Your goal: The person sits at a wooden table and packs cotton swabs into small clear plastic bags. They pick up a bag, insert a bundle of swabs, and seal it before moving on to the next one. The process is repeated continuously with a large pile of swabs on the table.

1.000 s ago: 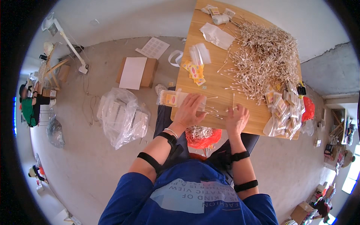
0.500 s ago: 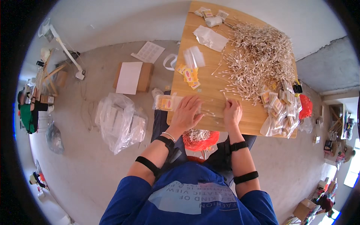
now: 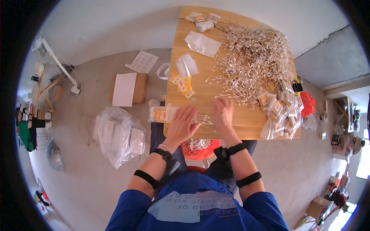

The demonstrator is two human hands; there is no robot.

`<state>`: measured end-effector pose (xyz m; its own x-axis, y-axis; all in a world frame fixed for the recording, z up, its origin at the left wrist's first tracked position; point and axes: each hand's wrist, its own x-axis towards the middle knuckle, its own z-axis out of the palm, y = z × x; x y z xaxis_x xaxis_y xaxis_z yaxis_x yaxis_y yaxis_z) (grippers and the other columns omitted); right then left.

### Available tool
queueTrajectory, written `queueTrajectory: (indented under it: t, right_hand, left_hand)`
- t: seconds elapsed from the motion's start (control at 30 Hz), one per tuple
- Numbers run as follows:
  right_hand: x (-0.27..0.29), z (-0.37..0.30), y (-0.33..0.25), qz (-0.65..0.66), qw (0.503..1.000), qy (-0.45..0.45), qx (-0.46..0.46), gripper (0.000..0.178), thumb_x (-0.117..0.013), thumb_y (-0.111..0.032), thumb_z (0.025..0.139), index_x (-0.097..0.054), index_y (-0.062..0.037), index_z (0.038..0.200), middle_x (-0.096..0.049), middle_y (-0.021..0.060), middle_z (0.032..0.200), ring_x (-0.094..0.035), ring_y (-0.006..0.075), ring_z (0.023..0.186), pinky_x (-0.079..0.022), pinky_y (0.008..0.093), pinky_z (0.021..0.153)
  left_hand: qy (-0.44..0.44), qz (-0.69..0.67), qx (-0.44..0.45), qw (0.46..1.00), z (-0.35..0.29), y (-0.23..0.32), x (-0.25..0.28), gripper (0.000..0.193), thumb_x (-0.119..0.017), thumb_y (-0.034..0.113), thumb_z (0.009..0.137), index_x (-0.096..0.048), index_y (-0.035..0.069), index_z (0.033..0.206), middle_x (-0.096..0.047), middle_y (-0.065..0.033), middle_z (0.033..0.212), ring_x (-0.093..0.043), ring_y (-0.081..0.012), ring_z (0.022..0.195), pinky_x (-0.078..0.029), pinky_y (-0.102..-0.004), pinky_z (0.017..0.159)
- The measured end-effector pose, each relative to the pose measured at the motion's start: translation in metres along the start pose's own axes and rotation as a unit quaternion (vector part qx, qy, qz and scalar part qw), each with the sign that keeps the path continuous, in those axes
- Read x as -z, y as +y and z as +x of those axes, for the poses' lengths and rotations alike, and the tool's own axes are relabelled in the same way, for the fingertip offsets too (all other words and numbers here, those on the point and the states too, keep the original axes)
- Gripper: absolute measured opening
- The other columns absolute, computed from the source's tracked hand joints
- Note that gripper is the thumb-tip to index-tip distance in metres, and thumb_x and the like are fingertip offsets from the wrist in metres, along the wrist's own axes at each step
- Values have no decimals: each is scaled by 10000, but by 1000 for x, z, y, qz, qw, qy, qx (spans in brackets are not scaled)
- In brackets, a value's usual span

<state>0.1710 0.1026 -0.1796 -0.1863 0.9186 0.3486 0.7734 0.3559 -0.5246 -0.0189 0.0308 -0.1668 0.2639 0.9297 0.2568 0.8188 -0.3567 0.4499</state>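
Observation:
My left hand [image 3: 182, 122] lies flat, fingers stretched out, over a clear plastic bag at the table's near left corner. From under its left side shows a pack of cotton swabs [image 3: 158, 114] with a yellow card. Loose cotton swabs [image 3: 204, 119] stick out to the right of that hand, white tips toward my right hand [image 3: 224, 114]. The right hand is just above the wooden table [image 3: 239, 123], smeared by motion, so whether its fingers hold anything is unclear. Beyond it spreads a large heap of cotton swabs [image 3: 258, 57].
Filled swab packs [image 3: 283, 111] pile up at the table's right edge. Yellow cards [image 3: 183, 84], clear bags [image 3: 187, 65] and a white plastic sheet [image 3: 202, 44] lie on the left. A red bag of swabs [image 3: 200, 149] sits below the near edge. Left on the floor is a cardboard box [image 3: 141, 89].
The whole view has shifted, with the table lying a little further left. My right hand, earlier beside the swab heap with fingers bent together, has come slightly nearer my left hand and is blurred.

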Motion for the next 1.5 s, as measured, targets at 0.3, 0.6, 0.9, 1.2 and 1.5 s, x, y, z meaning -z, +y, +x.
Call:
queueTrajectory:
  t: [0.3, 0.6, 0.9, 1.2, 1.5]
  right_hand:
    - [7, 12, 51, -41, 998, 43, -31, 215, -668, -49, 782, -694, -86, 993, -598, 83, 989, -518, 331, 997, -446, 441, 892]
    - [-11, -18, -17, 44, 999, 18, 18, 184, -684, -47, 765, -698, -88, 944, -603, 64, 934, -561, 305, 912, -475, 403, 836]
    - [18, -18, 5, 36, 999, -16, 33, 203, -643, -16, 765, -694, -92, 946, -587, 77, 1000, -528, 308, 951, -456, 399, 858]
    - [35, -19, 10, 19, 999, 13, -40, 241, -679, 13, 735, -695, -91, 952, -576, 88, 1032, -524, 322, 978, -460, 401, 880]
    - [22, -30, 11, 22, 1000, -8, -2, 239, -717, -24, 718, -690, -82, 948, -596, 63, 995, -535, 311, 943, -475, 395, 845]
  left_hand:
    - [24, 12, -18, 999, 2, 1, -4, 495, -679, 299, 826, -556, 95, 1259, -522, -85, 1328, -424, -290, 1302, -293, -460, 1124]
    - [19, 12, -6, 1000, -4, -3, -5, 516, -673, 302, 823, -554, 79, 1274, -509, -129, 1349, -415, -314, 1316, -282, -469, 1132]
    - [15, -4, 16, 1000, -1, 1, -1, 573, -667, 300, 819, -511, 12, 1289, -474, -155, 1378, -409, -312, 1316, -280, -461, 1140]
    - [36, -39, 30, 998, -5, -4, -6, 628, -678, 344, 826, -474, 33, 1331, -461, -169, 1386, -404, -356, 1313, -295, -488, 1130]
    - [33, -25, 10, 999, -4, -4, -7, 621, -696, 386, 807, -498, 82, 1312, -475, -152, 1376, -434, -330, 1295, -299, -483, 1132]
